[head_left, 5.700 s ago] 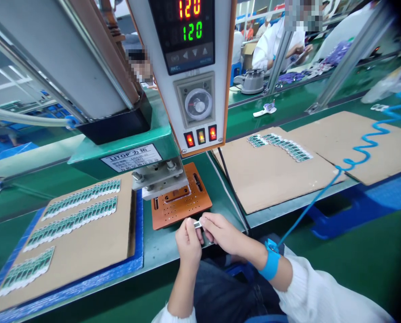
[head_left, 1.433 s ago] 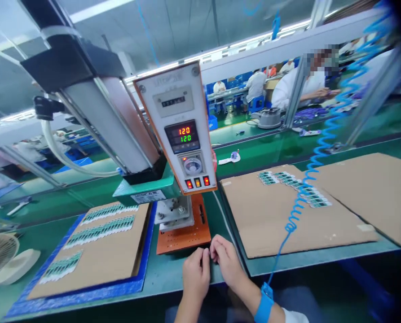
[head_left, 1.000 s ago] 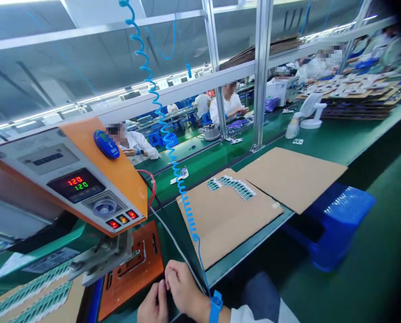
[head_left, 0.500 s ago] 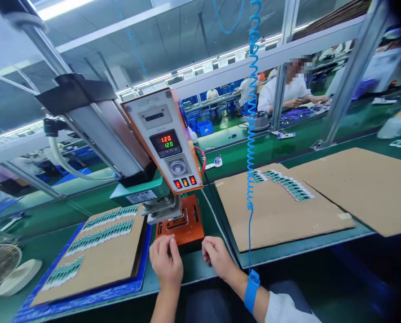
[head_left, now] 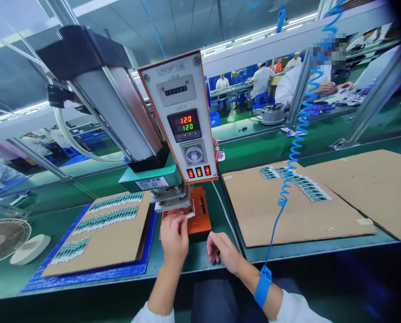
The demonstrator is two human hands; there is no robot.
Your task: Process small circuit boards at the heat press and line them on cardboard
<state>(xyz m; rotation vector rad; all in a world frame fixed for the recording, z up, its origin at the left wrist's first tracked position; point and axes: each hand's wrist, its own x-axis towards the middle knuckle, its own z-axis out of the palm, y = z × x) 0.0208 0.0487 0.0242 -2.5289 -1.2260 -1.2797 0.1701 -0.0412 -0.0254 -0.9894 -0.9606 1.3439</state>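
Left hand (head_left: 175, 233) pinches strip (head_left: 190, 216) at its fingertips, over orange plate (head_left: 202, 223); strip sits forward and left of right hand (head_left: 223, 251), apart from it; right hand half-curled, contents indeterminable.

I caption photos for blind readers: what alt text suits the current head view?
A person's left hand holds a small pale piece over the orange plate of a press; the right hand is nearby. Cardboard sheets bearing green-and-white pieces flank the press.
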